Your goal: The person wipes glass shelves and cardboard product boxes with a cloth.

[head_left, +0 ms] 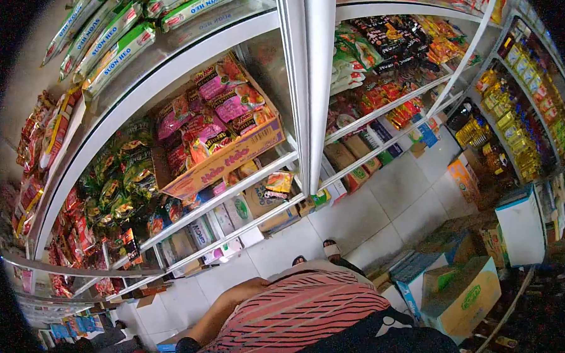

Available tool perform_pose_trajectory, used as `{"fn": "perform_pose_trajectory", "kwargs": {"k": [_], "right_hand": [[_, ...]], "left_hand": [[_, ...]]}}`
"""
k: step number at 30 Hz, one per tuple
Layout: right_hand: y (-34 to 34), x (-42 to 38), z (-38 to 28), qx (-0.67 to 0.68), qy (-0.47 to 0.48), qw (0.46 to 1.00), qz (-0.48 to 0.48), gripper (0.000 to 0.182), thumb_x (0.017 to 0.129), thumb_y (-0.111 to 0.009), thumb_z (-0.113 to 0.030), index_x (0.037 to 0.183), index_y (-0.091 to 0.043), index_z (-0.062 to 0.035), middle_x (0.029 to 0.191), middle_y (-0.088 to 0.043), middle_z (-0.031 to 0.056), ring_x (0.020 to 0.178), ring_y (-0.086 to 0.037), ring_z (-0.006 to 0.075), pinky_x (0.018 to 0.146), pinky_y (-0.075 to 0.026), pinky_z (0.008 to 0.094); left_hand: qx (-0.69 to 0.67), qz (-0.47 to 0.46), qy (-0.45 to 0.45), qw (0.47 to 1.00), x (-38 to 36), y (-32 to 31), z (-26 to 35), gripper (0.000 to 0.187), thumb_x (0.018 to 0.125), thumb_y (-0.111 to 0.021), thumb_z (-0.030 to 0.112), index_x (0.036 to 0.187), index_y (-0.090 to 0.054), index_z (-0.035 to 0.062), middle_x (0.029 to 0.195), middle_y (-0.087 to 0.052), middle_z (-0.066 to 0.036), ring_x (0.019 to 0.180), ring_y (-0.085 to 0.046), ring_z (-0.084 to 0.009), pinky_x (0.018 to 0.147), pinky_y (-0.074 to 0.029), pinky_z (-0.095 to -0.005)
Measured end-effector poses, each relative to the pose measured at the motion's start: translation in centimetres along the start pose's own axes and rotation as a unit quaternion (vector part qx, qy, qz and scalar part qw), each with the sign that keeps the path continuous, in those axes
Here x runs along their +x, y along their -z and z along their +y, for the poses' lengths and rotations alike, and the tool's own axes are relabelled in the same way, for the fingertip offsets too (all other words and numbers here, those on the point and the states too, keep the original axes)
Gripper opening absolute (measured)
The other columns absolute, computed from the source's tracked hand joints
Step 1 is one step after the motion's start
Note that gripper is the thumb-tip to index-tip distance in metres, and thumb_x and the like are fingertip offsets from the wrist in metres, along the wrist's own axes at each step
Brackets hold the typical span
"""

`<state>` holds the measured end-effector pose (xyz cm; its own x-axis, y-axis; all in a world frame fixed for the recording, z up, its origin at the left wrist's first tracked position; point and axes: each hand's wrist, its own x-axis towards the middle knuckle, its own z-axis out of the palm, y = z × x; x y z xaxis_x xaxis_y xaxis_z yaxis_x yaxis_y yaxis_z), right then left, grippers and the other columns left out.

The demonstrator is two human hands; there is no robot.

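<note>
Cardboard box of pink noodle pkts on shelf, long axis tilted up-right, arm hangs, hands unseen, grip can't tell.

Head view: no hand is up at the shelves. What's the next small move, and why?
Probably raise one hand toward the open cardboard box of pink packets. Neither hand is in view; only a bare forearm shows, hanging low beside the striped shirt. The box sits askew on its shelf and is the nearest stock straight ahead, so it seems the likeliest thing to reach for.
</note>
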<state>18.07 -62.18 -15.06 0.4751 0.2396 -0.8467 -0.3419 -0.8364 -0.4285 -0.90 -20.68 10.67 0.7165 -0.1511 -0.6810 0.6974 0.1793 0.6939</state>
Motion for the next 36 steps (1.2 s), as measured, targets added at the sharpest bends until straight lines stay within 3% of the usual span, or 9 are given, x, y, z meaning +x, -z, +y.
{"fn": "perform_pose_trajectory", "kwargs": {"k": [4, 6, 8, 10, 12, 15, 18, 31, 36], "right_hand": [[-0.2, -0.6, 0.5, 0.000, -0.008, 1.000, 0.005, 0.018, 0.076, -0.054, -0.019, 0.065, -0.054, -0.0043, 0.066, -0.056, 0.0079, 0.056, -0.052, 0.0155, 0.052, -0.042, 0.0332], [-0.4, -0.8, 0.8, -0.001, -0.009, 1.000, 0.005, 0.018, 0.076, -0.054, -0.019, 0.066, -0.054, -0.0044, 0.066, -0.056, 0.0077, 0.056, -0.052, 0.0154, 0.052, -0.042, 0.0330], [-0.6, -1.0, 1.2, -0.002, -0.014, 1.000, 0.004, 0.018, 0.076, -0.054, -0.020, 0.066, -0.054, -0.0044, 0.066, -0.056, 0.0075, 0.056, -0.052, 0.0153, 0.052, -0.042, 0.0329], [-0.6, -1.4, 1.2, -0.006, -0.015, 1.000, 0.005, 0.018, 0.076, -0.054, -0.020, 0.066, -0.054, -0.0045, 0.066, -0.056, 0.0072, 0.056, -0.052, 0.0152, 0.052, -0.042, 0.0328], [-0.7, -1.8, 1.3, -0.006, -0.016, 1.000, 0.007, 0.018, 0.076, -0.054, -0.020, 0.066, -0.054, -0.0046, 0.066, -0.056, 0.0070, 0.056, -0.052, 0.0151, 0.052, -0.042, 0.0326], [-1.0, -2.1, 1.1, -0.006, -0.012, 1.000, 0.009, 0.018, 0.076, -0.054, -0.020, 0.067, -0.053, -0.0047, 0.066, -0.056, 0.0066, 0.056, -0.052, 0.0150, 0.052, -0.041, 0.0324], [-0.9, -2.1, 0.9, -0.005, -0.002, 1.000, 0.017, 0.018, 0.077, -0.054, -0.021, 0.067, -0.053, -0.0048, 0.065, -0.056, 0.0062, 0.056, -0.052, 0.0149, 0.052, -0.041, 0.0322], [1.9, -2.2, 1.0, -0.063, -0.022, 0.996, -0.067, 0.019, 0.077, -0.054, -0.022, 0.069, -0.052, -0.0053, 0.064, -0.055, 0.0046, 0.056, -0.052, 0.0144, 0.051, -0.041, 0.0313], [11.9, 1.5, -10.9, -0.146, 0.127, 0.966, -0.173, 0.019, 0.077, -0.054, -0.022, 0.070, -0.051, -0.0055, 0.064, -0.055, 0.0040, 0.056, -0.052, 0.0142, 0.051, -0.041, 0.0310]], "left_hand": [[-0.016, 0.073, -0.022, 0.997, 0.7, -0.2, -1.3, 0.037, 0.078, -0.053, 0.026, 0.098, -0.058, -0.0055, 0.091, -0.061, -0.010, 0.086, -0.052, -0.0133, 0.078, -0.040, -0.0258], [-0.021, -0.019, -0.107, 0.994, 1.2, -1.2, 2.3, 0.036, 0.079, -0.052, 0.025, 0.100, -0.058, -0.0035, 0.092, -0.060, -0.009, 0.087, -0.052, -0.0151, 0.080, -0.038, -0.0261], [0.041, -0.019, -0.012, 0.999, 2.4, -2.1, 5.2, 0.034, 0.082, -0.048, 0.022, 0.106, -0.054, -0.0011, 0.098, -0.059, -0.010, 0.090, -0.052, -0.0182, 0.082, -0.037, -0.0279], [0.086, -0.210, -0.071, 0.971, 7.3, -2.6, 5.5, 0.036, 0.084, -0.047, 0.022, 0.110, -0.052, -0.0021, 0.115, -0.049, -0.013, 0.107, -0.044, -0.0210, 0.092, -0.033, -0.0308], [0.265, -0.274, -0.415, 0.826, 10.6, -4.8, 6.7, 0.029, 0.086, -0.043, 0.017, 0.109, -0.050, 0.0007, 0.105, -0.055, -0.012, 0.090, -0.050, -0.0210, 0.081, -0.037, -0.0294], [0.194, -0.338, -0.420, 0.819, 15.1, -8.6, 6.5, 0.028, 0.086, -0.045, 0.022, 0.103, -0.054, 0.0018, 0.096, -0.058, -0.010, 0.081, -0.052, -0.0168, 0.074, -0.041, -0.0272], [0.194, -0.436, -0.171, 0.862, 17.9, -9.8, 5.8, 0.029, 0.086, -0.047, 0.029, 0.095, -0.059, 0.0036, 0.079, -0.059, -0.005, 0.067, -0.052, -0.0108, 0.062, -0.042, -0.0249], [0.127, -0.096, -0.227, 0.961, 9.9, -0.8, 1.9, 0.033, 0.086, -0.046, 0.029, 0.091, -0.061, -0.0004, 0.075, -0.059, -0.004, 0.067, -0.053, -0.0121, 0.062, -0.042, -0.0255], [0.052, 0.077, -0.198, 0.976, 11.7, -1.3, 2.8, 0.027, 0.086, -0.046, 0.028, 0.090, -0.058, 0.0036, 0.070, -0.056, -0.003, 0.063, -0.051, -0.0088, 0.055, -0.039, -0.0203]]}}
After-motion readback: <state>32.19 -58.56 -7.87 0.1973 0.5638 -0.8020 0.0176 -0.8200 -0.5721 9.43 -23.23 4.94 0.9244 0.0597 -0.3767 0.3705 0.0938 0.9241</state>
